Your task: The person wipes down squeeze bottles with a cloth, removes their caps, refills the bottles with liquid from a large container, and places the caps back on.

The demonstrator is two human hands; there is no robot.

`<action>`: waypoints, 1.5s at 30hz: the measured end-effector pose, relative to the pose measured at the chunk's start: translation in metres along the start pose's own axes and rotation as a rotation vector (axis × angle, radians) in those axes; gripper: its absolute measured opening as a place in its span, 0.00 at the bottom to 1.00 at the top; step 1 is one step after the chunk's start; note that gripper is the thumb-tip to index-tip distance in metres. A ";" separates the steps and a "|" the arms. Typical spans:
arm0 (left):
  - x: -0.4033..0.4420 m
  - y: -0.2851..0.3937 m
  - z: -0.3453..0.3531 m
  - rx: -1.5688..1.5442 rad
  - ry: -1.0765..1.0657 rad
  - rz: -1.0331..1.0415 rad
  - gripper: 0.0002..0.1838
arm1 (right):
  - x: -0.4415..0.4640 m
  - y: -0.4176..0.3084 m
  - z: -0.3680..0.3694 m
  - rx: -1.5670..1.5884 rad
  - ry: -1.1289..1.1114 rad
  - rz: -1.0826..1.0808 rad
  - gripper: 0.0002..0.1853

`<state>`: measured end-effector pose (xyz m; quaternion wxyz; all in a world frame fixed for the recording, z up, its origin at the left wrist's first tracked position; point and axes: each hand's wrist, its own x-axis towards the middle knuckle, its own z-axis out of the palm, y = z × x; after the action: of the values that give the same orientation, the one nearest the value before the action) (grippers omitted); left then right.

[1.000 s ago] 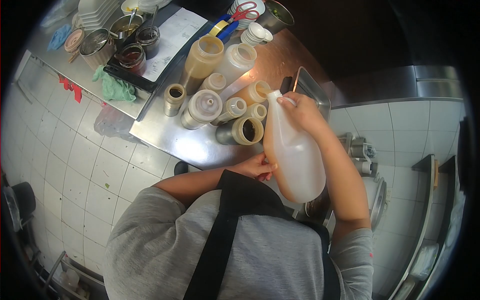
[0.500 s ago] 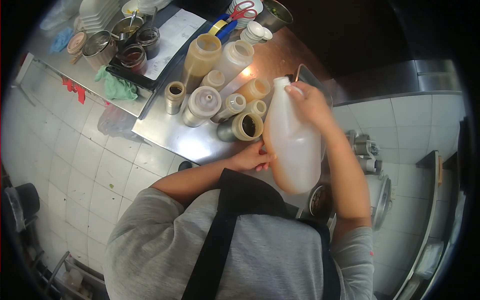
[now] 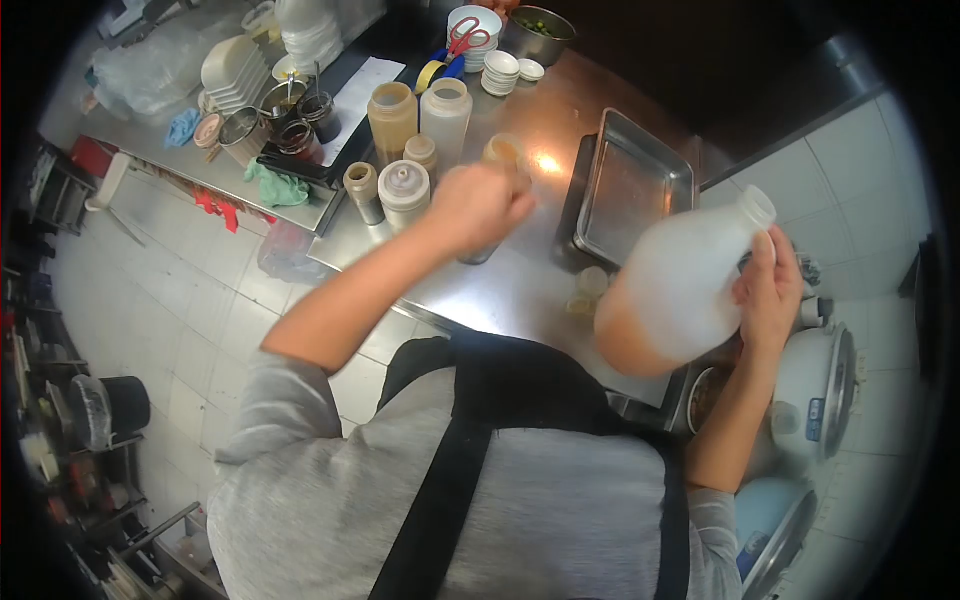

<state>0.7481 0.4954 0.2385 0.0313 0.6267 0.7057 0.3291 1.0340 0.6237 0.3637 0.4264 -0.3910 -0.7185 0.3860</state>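
Observation:
My right hand (image 3: 770, 290) is closed round the handle of a large translucent jug (image 3: 680, 275). The jug is tilted, its open neck up to the right, with orange liquid low inside. My left hand (image 3: 480, 208) is a fist above the bottle group, just in front of an orange-filled bottle (image 3: 503, 150); whatever it may hold is hidden. Left of it stand a white-capped squeeze bottle (image 3: 405, 190) and a small dark-filled bottle (image 3: 362, 185). Behind them are a tan bottle (image 3: 392, 120) and a clear bottle (image 3: 446, 115).
An empty metal tray (image 3: 640, 190) lies at the right of the steel counter (image 3: 480, 300). Small clear containers (image 3: 588, 290) are beside the jug. Red scissors (image 3: 467, 38) rest by stacked dishes (image 3: 500, 75). A black tray (image 3: 300, 165) holds jars at the left.
The jug has moved right, away from the bottles, in my right hand. My left hand has left the jug's side and risen over the bottles, its fingers now closed. The view has shifted.

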 end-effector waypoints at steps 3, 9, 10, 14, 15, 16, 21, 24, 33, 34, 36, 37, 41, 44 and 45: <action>0.036 0.010 -0.004 0.369 -0.181 -0.118 0.18 | -0.026 0.021 -0.039 0.053 0.062 -0.036 0.19; 0.069 0.016 0.017 0.627 -0.484 -0.269 0.27 | -0.066 0.065 -0.093 0.056 0.114 -0.011 0.19; 0.070 0.016 0.018 0.639 -0.495 -0.284 0.27 | -0.070 0.073 -0.098 0.067 0.123 -0.007 0.19; 0.075 0.016 0.025 0.653 -0.513 -0.322 0.27 | -0.087 0.102 -0.110 0.102 0.119 0.010 0.19; 0.077 0.017 0.028 0.661 -0.523 -0.310 0.26 | -0.089 0.109 -0.112 0.100 0.126 0.017 0.19; 0.079 0.021 0.031 0.669 -0.533 -0.299 0.25 | -0.091 0.116 -0.115 0.097 0.132 0.024 0.19; 0.076 0.041 0.057 0.740 -0.508 -0.118 0.21 | -0.097 0.140 -0.127 0.128 0.126 0.025 0.19; 0.063 0.065 0.069 0.753 -0.530 0.025 0.21 | -0.098 0.141 -0.131 0.157 0.101 -0.023 0.20; 0.025 0.113 0.097 0.766 -0.463 0.131 0.20 | -0.112 0.181 -0.140 0.303 0.112 -0.095 0.20; 0.025 0.114 0.096 0.752 -0.447 0.105 0.21 | -0.111 0.180 -0.137 0.327 0.109 -0.108 0.20; 0.024 0.115 0.094 0.724 -0.418 0.061 0.23 | -0.110 0.182 -0.136 0.390 0.057 -0.125 0.21; 0.020 0.117 0.091 0.654 -0.313 0.065 0.23 | -0.109 0.179 -0.133 0.424 0.035 -0.136 0.22; -0.014 0.134 0.088 0.209 -0.145 0.021 0.30 | -0.103 0.139 -0.111 0.352 -0.096 -0.090 0.21; -0.049 0.154 0.107 -0.222 -0.424 -0.117 0.42 | -0.088 0.106 -0.087 0.209 -0.220 -0.122 0.19; -0.061 0.157 0.121 -0.359 -0.479 -0.131 0.46 | -0.085 0.101 -0.080 0.157 -0.253 -0.106 0.18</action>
<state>0.9516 0.4908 0.2006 0.3283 0.6241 0.6475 0.2888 1.1592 0.6060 0.2748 0.3815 -0.2661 -0.7538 0.4642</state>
